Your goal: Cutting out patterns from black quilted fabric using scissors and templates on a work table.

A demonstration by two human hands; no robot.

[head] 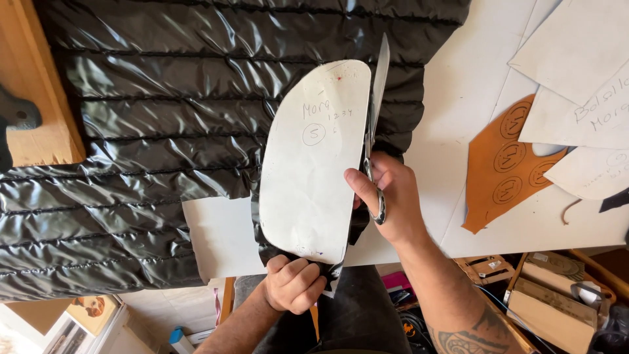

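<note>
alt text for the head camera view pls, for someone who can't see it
Seen from above, a right hand works scissors along the straight edge of a white paper pattern laid on black quilted fabric, while the left hand grips both at the table's near edge. More pale patterns and a tan leather piece lie to the right.

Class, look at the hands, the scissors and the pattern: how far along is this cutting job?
Done: the curved left edge of the black quilted fabric appears already cut to the white card pattern. In hand: the right hand works steel scissors along the straight edge while the left hand pinches both layers. Left: that straight side.
</note>
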